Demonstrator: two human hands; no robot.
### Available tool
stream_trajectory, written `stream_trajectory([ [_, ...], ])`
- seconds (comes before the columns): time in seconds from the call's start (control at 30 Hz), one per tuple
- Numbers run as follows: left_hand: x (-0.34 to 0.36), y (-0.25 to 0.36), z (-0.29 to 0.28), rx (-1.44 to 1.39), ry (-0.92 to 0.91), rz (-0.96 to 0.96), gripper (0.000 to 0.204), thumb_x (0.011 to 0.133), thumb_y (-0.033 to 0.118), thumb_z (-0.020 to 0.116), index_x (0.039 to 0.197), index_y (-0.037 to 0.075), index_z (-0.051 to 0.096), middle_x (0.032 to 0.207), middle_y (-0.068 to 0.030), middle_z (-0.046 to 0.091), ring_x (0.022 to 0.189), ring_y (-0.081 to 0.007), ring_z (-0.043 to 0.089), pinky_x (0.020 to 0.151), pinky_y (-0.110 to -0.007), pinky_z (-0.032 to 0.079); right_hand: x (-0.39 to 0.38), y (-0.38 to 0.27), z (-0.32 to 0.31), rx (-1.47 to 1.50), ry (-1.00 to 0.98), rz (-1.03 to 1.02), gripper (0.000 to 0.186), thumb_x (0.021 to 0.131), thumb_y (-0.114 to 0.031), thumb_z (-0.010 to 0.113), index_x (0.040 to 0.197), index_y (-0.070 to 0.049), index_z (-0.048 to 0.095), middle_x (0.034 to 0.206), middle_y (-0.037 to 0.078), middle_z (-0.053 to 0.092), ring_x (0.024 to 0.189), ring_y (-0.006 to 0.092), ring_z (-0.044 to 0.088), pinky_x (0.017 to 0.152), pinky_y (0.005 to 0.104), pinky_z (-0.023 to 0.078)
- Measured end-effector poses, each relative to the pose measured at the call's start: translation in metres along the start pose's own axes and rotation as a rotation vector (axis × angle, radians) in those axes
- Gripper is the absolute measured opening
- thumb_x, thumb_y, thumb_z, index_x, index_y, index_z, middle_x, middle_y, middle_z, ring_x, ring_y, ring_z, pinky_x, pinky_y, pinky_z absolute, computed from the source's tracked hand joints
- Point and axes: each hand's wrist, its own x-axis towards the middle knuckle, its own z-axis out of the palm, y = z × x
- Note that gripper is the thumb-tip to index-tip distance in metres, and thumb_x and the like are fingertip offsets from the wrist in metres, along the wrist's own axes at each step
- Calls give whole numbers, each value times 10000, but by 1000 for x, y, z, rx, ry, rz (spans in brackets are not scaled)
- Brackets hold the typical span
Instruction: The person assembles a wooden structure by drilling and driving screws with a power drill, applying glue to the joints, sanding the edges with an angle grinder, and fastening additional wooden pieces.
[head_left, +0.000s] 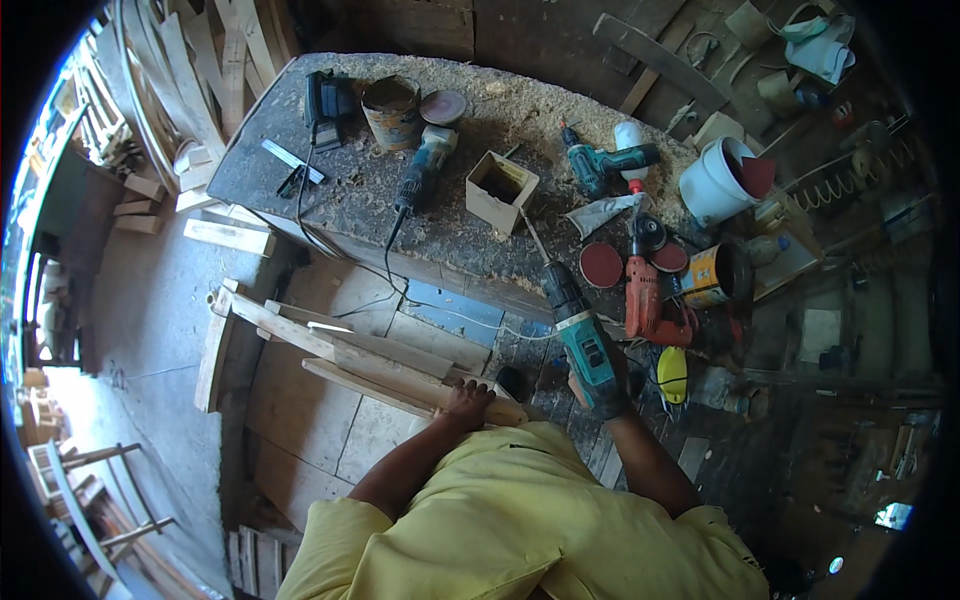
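Note:
My left hand grips the end of a pale wooden assembly of long, slightly curved boards, which stretches away to the left below the bench. My right hand holds a teal and black drill by its lower end, mostly hidden behind the tool. Its long thin bit points up toward the bench, just below an open square wooden or cardboard box. Red sanding discs and an orange-red power tool lie to the right of the drill.
A sawdust-covered workbench bears a grinder, a smaller teal drill, a tin, a white bucket and trailing cords. Timber leans at the upper left; a yellow tool is beside my right hand.

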Motion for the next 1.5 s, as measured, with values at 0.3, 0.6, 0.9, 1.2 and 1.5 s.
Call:
stream_trajectory([
  [0.3, -5, 4, -6, 16, -12, 10, 434, 829, 223, 617, 1255, 142, 628, 1240, -132, 602, 1211, -307, 518, 1074, -526, 318, -4, -80, -19, 467, 69, 4, 327, 811, -178, 772, 1083, -48, 644, 931, 46, 670, 815, 161, 660, 713, 314, 531],
  [0.6, -5, 1, 2, -1, 45, -2, 500, 714, 243, 724, 1197, 149, 640, 1193, -94, 610, 1208, -290, 521, 1071, -486, 336, -3, -100, -23, 328, 66, -119, 363, 726, -94, 784, 1063, -63, 653, 880, 36, 687, 762, 178, 683, 662, 311, 538],
  [0.9, -5, -1, 2, -16, 82, 25, 413, 804, 223, 638, 1209, 141, 648, 1178, -118, 624, 1170, -298, 536, 1042, -500, 343, -7, -73, -5, 390, 7, -57, 388, 836, -204, 760, 1168, -39, 647, 991, 70, 704, 884, 161, 688, 776, 312, 539],
  [1.2, -8, 1, 4, 22, 83, 22, 532, 736, 308, 727, 1236, 146, 641, 1231, -103, 618, 1222, -312, 530, 1066, -529, 350, 89, -38, -6, -416, 108, -40, 507, 758, -109, 736, 1222, -38, 545, 1097, 224, 638, 1044, 414, 621, 871, 491, 510],
  [1.5, -14, 3, 1, 57, 35, 9, 639, 728, 416, 769, 1282, 160, 583, 1275, -109, 564, 1264, -330, 472, 1112, -573, 291, 199, -8, 48, -657, 46, 192, 581, 741, -68, 719, 1275, 6, 504, 1157, 249, 606, 1103, 407, 594, 919, 486, 495],
])
